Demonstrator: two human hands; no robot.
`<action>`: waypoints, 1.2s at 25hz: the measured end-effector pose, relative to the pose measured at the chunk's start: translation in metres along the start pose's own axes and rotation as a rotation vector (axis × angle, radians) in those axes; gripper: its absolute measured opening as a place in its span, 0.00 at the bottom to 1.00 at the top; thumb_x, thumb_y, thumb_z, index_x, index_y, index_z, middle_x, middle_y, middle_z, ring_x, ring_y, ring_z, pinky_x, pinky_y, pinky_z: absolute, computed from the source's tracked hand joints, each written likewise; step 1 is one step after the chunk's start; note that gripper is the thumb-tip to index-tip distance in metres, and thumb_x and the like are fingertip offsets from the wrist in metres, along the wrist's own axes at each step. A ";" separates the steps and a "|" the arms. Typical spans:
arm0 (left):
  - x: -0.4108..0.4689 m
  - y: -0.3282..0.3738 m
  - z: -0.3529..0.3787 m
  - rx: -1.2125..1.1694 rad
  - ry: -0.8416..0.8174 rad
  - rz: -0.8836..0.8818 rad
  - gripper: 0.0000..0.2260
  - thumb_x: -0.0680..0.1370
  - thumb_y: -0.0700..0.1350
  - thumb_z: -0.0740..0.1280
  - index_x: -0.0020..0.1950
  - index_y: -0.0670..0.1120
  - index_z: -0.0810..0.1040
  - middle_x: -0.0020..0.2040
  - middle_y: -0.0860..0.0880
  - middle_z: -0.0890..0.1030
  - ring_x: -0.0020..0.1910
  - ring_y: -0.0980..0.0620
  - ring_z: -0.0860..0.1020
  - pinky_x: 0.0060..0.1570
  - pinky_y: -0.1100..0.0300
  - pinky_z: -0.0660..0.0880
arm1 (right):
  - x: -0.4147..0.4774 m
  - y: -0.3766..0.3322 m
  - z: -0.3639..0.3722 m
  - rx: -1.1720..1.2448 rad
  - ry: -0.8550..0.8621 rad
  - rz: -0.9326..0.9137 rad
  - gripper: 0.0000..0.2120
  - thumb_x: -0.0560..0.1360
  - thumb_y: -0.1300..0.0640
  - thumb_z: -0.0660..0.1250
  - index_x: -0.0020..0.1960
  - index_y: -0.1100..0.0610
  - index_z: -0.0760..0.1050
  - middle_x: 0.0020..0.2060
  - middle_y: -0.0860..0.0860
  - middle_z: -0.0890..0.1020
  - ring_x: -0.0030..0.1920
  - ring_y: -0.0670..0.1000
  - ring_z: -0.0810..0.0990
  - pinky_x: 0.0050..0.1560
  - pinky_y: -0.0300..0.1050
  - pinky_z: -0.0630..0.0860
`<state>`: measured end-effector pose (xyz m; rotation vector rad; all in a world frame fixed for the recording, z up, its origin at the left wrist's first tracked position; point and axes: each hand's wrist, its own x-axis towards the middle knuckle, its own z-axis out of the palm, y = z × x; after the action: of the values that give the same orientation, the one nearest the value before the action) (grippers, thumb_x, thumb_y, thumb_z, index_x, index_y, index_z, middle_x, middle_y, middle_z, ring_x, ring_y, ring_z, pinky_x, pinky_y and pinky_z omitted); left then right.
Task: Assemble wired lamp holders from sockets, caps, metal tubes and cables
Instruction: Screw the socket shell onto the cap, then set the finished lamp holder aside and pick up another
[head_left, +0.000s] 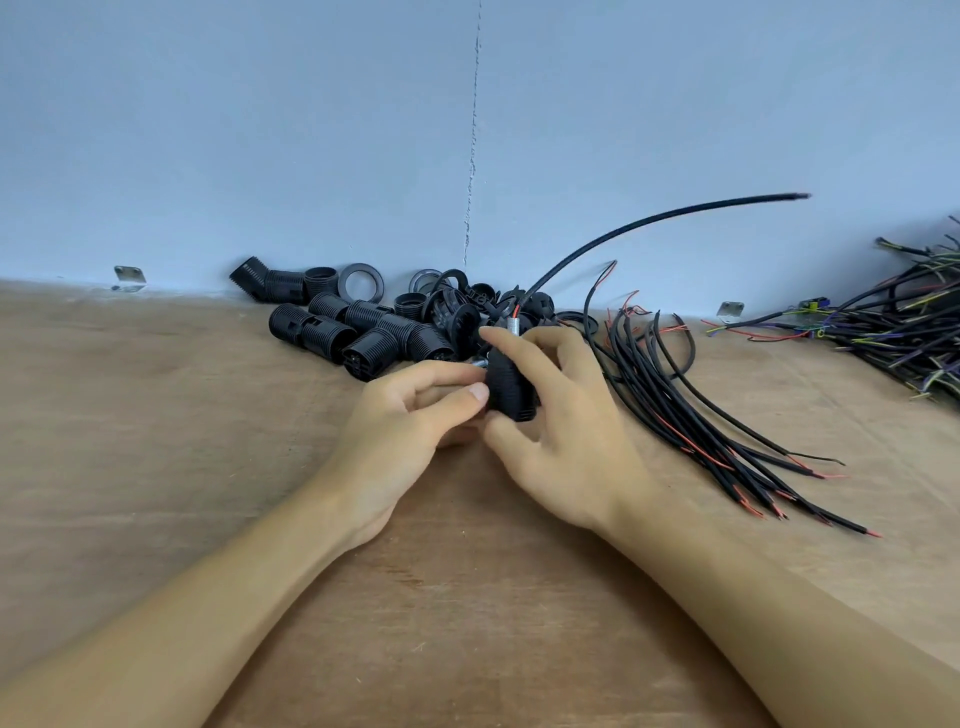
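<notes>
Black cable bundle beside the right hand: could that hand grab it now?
Probably, once freed: nothing blocks the black cable bundle, but the right hand grips a black ribbed plastic socket.

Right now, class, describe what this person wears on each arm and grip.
Nothing worn shows. The left grip and right grip are bare: no gloves, rings or watch. The left forearm and right forearm are bare too, with no sleeve in view. Nails are short.

A pale blue wall (260, 130) with a vertical crack (472, 156) meets the brown wooden surface (130, 415); 2 metal brackets (129, 278) sit at the joint.
</notes>
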<state>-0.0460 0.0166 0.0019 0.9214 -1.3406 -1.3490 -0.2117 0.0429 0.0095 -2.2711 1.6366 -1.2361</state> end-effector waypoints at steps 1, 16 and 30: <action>-0.001 0.002 0.001 0.019 -0.042 0.001 0.07 0.81 0.44 0.69 0.52 0.48 0.88 0.52 0.47 0.88 0.55 0.49 0.85 0.58 0.54 0.81 | 0.001 0.002 -0.001 0.015 0.030 0.023 0.25 0.74 0.49 0.68 0.71 0.49 0.73 0.61 0.47 0.69 0.61 0.44 0.70 0.64 0.32 0.66; -0.003 -0.001 0.004 0.294 -0.077 0.064 0.10 0.82 0.43 0.69 0.46 0.54 0.88 0.47 0.53 0.88 0.52 0.54 0.85 0.60 0.51 0.79 | 0.024 0.055 -0.056 -0.743 0.262 0.373 0.19 0.67 0.65 0.65 0.54 0.52 0.83 0.67 0.52 0.76 0.67 0.61 0.68 0.64 0.54 0.59; -0.006 0.000 0.005 0.373 -0.090 0.066 0.10 0.80 0.44 0.70 0.45 0.59 0.86 0.47 0.56 0.87 0.52 0.59 0.83 0.61 0.57 0.75 | 0.029 0.051 -0.036 -0.868 0.138 0.415 0.11 0.75 0.53 0.63 0.49 0.58 0.80 0.60 0.55 0.72 0.61 0.60 0.65 0.57 0.54 0.62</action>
<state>-0.0496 0.0232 0.0014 1.0609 -1.7144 -1.1195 -0.2701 0.0108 0.0246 -1.9959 2.9284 -0.6479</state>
